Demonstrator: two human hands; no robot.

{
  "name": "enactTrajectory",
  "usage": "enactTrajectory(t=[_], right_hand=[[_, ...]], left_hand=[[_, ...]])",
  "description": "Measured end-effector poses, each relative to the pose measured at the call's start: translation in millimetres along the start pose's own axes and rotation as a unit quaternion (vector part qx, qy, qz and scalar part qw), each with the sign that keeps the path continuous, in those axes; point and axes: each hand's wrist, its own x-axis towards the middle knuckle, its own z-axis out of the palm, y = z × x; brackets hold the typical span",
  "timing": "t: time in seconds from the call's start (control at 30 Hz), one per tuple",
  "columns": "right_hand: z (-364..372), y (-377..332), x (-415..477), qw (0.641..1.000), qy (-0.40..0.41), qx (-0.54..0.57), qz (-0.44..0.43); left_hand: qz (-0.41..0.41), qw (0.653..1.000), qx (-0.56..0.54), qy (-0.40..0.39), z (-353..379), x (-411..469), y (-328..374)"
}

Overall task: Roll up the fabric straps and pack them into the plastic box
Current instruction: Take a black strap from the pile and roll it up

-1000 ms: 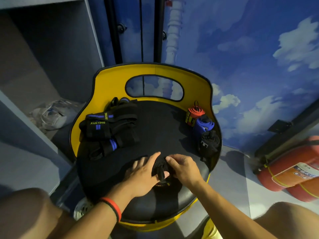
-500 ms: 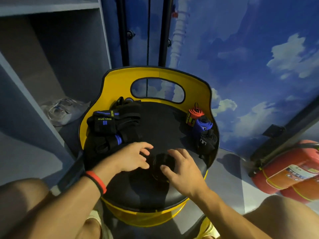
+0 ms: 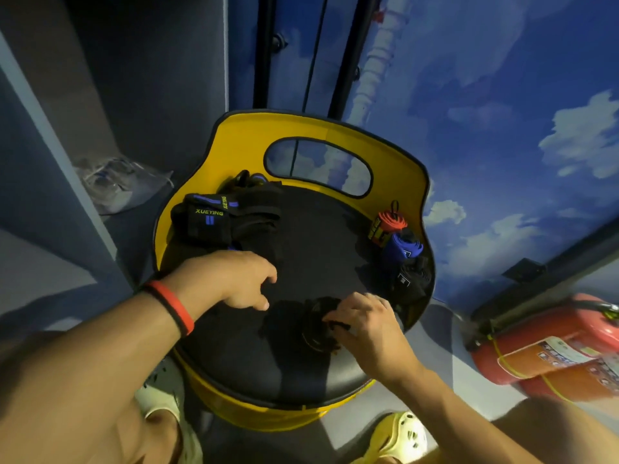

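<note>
Moved: the left hand (image 3: 239, 279) has let go of the roll it was sharing with the right hand and swung out left, to the near edge of the unrolled pile. The right hand now manages the roll alone.
Shelf, far left: crumpled clear plastic wrapping (image 3: 117, 184). Whether this is the plastic box, I cannot tell; no box is plainly in view.
Loose straps (image 3: 221, 219): a black-and-blue heap on the back-left of the chair seat (image 3: 318, 236), with its long bands running roughly left to right.
Left hand: palm down, just in front of that heap. The fingers are loosely bent and apart, and nothing shows in them. I cannot tell whether it is touching the cloth.
Black roll (image 3: 316, 324): on the front of the seat, right of centre, well apart from the heap.
Right hand (image 3: 366, 324): fingers curled over the roll's right side, pinching its loose end.
Finished rolls (image 3: 402, 247): red, blue and black, lined up along the seat's right rim, beyond the right hand.
Floor, far right: a red fire extinguisher (image 3: 549, 346) lying on its side.
Relation that matters: the next strap lies ahead and to the left, nearest the left hand. The finished row lies ahead and to the right, nearest the right hand. Likely each hand serves its own side without crossing.
</note>
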Motion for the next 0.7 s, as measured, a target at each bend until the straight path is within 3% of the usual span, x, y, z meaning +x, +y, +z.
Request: enactTrajectory(t=[0.2, 0.7], right_hand=[[-11.4, 22.3, 21.6, 0.989, -0.001, 0.122, 0.078], [-50.6, 111.0, 165.7, 0.984, 0.055, 0.093, 0.145]], left_hand=[[0.039, 0.999, 0.032, -0.006, -12.3, 15.7, 7.3], [0.016, 0.999, -0.037, 0.02, -41.8, 78.1, 27.1]])
